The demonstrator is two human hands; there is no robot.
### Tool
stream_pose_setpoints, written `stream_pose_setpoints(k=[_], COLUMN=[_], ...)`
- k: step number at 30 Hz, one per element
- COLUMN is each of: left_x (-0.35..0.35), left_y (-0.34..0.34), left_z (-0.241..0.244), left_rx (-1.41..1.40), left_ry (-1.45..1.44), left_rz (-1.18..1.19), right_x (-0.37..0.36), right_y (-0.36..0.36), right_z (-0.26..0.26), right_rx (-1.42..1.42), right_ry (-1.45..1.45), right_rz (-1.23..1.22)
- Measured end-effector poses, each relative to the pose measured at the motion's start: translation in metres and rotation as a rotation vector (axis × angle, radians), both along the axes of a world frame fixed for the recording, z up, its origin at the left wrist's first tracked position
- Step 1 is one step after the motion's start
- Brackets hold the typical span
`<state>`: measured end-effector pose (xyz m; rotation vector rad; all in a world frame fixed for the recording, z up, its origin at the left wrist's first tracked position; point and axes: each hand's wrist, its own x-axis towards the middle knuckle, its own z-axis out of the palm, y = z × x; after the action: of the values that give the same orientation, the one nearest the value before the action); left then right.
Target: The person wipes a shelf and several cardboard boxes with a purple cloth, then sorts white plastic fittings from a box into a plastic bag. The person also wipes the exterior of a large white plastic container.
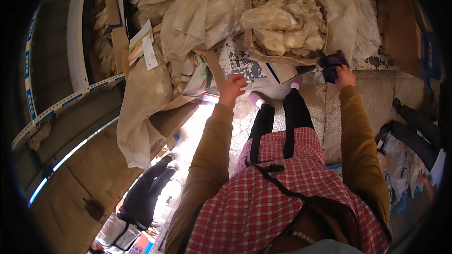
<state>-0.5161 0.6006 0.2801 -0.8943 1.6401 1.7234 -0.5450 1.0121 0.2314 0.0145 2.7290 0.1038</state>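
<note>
My right hand (345, 77) grips a dark purple cloth-like item (333, 64) beside the lower right corner of an open cardboard box (282, 59). Bundles in cloudy plastic bags (286, 24) fill that box. Nothing shows in my left hand (233, 86), whose fingers are apart and slightly curled. It hovers just right of the flap of another opened carton (212, 65), which holds plastic-wrapped contents. A large filled plastic bag (199, 17) rests behind that carton. Between my hands, near my feet, stands a small cardboard piece or box (282, 72).
Metal shelving with a perforated rail (76, 93) is at the left. Large plastic sheeting (339, 10) and a tall brown carton (399, 24) stand back right. One person (144, 194) is at the lower left; another's legs (413, 137) and plastic bags (397, 162) are at the right.
</note>
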Motion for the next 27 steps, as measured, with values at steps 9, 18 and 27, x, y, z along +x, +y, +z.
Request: stream_pose_setpoints(k=[9, 18, 27], left_x=[-0.078, -0.056, 0.078], left_y=[0.042, 0.051, 0.05], left_z=[-0.037, -0.037, 0.024], left_rx=[-0.122, -0.355, -0.116], left_ry=[0.081, 0.308, 0.252], left_rz=[0.072, 0.21, 0.375], right_x=[-0.018, -0.102, -0.103], right_y=[0.039, 0.013, -0.031], right_z=[0.018, 0.026, -0.022], right_rx=[-0.386, -0.8, -0.557], right_ry=[0.1, 0.326, -0.134], right_rz=[-0.444, -0.456, 0.355])
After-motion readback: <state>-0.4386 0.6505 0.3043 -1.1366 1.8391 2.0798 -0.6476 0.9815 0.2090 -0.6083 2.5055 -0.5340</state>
